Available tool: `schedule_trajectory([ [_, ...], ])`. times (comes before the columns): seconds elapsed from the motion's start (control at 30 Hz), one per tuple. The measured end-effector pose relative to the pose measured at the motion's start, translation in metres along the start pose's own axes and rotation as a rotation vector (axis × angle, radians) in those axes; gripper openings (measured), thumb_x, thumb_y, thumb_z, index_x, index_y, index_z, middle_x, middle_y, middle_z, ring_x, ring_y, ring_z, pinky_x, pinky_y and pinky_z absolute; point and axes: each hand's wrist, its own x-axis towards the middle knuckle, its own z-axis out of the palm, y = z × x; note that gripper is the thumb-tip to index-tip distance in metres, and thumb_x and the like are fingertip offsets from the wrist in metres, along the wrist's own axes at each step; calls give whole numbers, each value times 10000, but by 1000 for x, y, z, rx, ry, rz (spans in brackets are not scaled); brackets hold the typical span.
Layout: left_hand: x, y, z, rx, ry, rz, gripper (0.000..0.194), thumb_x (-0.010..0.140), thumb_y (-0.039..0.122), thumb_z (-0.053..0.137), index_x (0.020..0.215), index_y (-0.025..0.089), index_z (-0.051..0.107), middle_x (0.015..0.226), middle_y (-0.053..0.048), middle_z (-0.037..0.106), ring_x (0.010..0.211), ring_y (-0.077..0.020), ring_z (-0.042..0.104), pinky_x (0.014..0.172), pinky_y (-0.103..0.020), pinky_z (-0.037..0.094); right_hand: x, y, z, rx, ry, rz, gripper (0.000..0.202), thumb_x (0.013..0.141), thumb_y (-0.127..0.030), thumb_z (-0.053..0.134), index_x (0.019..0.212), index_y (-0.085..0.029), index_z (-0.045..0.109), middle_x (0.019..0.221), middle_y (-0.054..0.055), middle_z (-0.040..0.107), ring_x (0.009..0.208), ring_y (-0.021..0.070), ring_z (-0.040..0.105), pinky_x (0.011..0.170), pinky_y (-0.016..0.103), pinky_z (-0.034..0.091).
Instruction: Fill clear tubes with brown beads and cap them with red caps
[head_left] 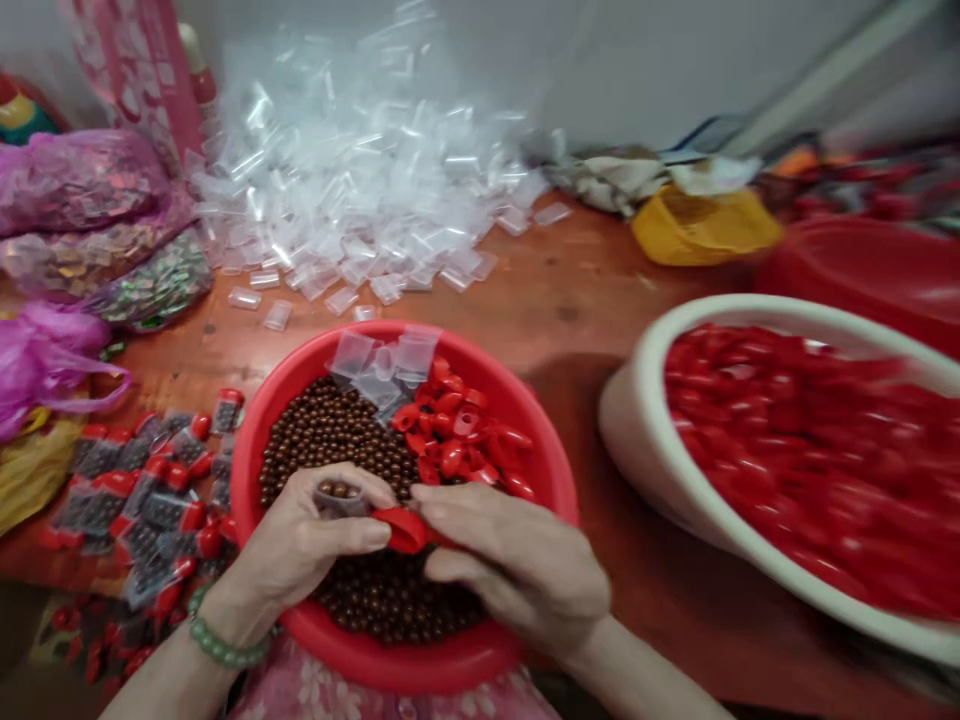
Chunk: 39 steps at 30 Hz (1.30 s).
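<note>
A red basin (551, 455) holds brown beads (337, 428), several red caps (454, 455) and a few clear sleeves (382, 368). Over its middle, my left hand (307, 540), wearing a green bead bracelet, grips a small clear sleeve (341, 503) with brown beads showing in its open end. Against my left thumb and fingertips is a red cap (403, 530), its other side pinched by my right hand (525, 560). The fingertips of both hands nearly meet at this cap. Part of the sleeve is hidden by my left fingers.
Finished-looking bead packs with red ends (161, 500) lie left of the basin. Clear sleeves (360, 190) are heaped behind. A white tub (645, 400) of red caps stands right, with a yellow bowl (705, 235) and red basin (870, 270) beyond. Purple bags (82, 185) sit far left.
</note>
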Motion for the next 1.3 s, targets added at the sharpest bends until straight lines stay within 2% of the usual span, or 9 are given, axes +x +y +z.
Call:
schedule_trajectory([
  [0.07,0,4,4,-32,-90,2,173,642,225,830,780,186,734,833,-20,657,790,-136,580,750,-237,441,-1,0,2,-40,-36,-166,496,884,-229,624,1360,-139,516,1027,157,746,1061,207,678,867,323,584],
  [0.2,4,6,13,-65,-191,14,113,698,216,795,780,200,719,855,-10,639,843,-141,590,794,-242,460,-2,2,3,-41,-56,-244,575,928,-138,530,1469,-121,336,1131,185,706,1224,213,574,914,374,565],
  [0.3,6,5,21,-70,-226,-5,112,709,224,789,793,207,716,812,1,624,762,-118,582,717,-219,468,-4,-3,1,-23,43,-190,496,932,-172,525,1420,-189,435,1119,145,714,1145,211,621,868,374,574],
  [0.43,9,5,30,-32,-197,-18,130,695,251,804,789,204,729,827,-11,640,773,-127,586,692,-212,464,-5,-9,-3,-23,212,-36,347,899,-275,600,1245,-283,620,903,62,728,814,164,629,695,306,548],
  [0.67,11,1,41,-4,-86,22,154,664,253,829,758,191,723,850,-10,640,814,-129,571,782,-232,434,-10,-9,3,202,396,159,451,786,-296,737,1218,-335,614,880,34,753,736,183,661,672,343,533],
  [0.8,9,-2,41,-2,-119,-14,199,649,267,837,767,168,712,835,-14,633,788,-128,566,745,-232,422,-13,-12,2,248,401,138,386,786,-313,730,1166,-316,665,916,58,767,746,193,700,675,351,548],
  [1.07,11,-3,43,-36,-113,-199,338,498,229,896,666,136,618,637,29,574,585,-80,502,571,-198,382,-11,-11,-12,392,157,163,366,809,-248,715,1169,-311,681,862,68,767,709,184,686,645,354,571],
  [1.2,13,-1,39,95,-138,-183,386,547,376,873,718,140,620,652,22,575,601,-88,501,585,-212,374,-14,-8,-14,441,177,328,270,765,-309,755,1034,-306,740,736,32,739,638,175,667,607,334,575],
  [1.3,11,2,35,265,-125,-132,347,620,375,828,764,150,607,693,24,566,635,-90,480,622,-222,366,-13,-5,-20,333,191,484,213,795,-291,729,1007,-301,747,822,38,746,730,183,696,658,310,598],
])
